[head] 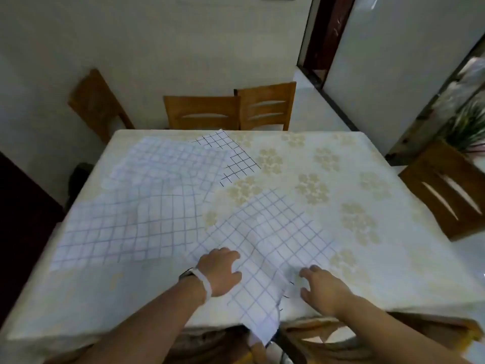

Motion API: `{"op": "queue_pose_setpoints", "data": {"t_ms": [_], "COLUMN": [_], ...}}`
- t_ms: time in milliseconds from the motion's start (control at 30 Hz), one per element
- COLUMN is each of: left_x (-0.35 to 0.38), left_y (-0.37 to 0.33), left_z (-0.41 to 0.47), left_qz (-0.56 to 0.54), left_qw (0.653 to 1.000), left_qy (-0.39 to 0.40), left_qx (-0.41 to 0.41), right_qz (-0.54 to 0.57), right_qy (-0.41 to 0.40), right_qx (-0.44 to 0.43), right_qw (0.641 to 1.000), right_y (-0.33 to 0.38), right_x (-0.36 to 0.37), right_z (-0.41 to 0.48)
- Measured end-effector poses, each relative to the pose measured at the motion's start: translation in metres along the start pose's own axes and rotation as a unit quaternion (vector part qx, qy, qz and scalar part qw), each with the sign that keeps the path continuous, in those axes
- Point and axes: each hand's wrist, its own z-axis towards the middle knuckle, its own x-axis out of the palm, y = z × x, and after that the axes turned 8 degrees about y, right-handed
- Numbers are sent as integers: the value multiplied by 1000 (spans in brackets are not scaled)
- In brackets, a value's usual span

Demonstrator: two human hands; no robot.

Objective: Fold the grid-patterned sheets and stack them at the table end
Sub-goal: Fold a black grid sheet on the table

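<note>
The working sheet lies at the near edge of the table, with one corner hanging over that edge. The left hand rests on the sheet with bent fingers; whether they pinch cloth cannot be told. The right hand sits palm down at the sheet's frayed edge, fingers loosely spread, holding nothing. The step in hand appears to be flattening before the fold. The hanging corner should come onto the table, the wrinkles be smoothed outward, and the grid lines then be aligned. Further sheets lie on the table's left half.
</note>
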Motion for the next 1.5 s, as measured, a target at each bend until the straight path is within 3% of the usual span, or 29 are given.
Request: {"op": "queue_pose_setpoints", "data": {"t_ms": [333,600,767,1100,1300,1500], "left_x": [44,72,79,90,92,98], "left_y": [-71,-116,-122,-117,-120,-137], "left_z": [52,66,67,63,72,93], "left_qz": [45,-13,-19,64,172,200], "left_qw": [995,999,999,997,981,972], "left_qy": [81,42,36,28,61,89], "left_qx": [46,-21,-26,34,65,81], "right_qz": [50,-32,-8,-151,-169,-171], "right_qy": [-3,-63,-78,-139,-155,-159], "right_qx": [15,-76,-83,-156,-132,-87], "right_qw": [999,995,993,966,964,968], "right_y": [-41,-61,-68,-95,-119,-141], "right_x": [17,30,28,22,4,-5], "right_z": [30,66,87,90,93,94]}}
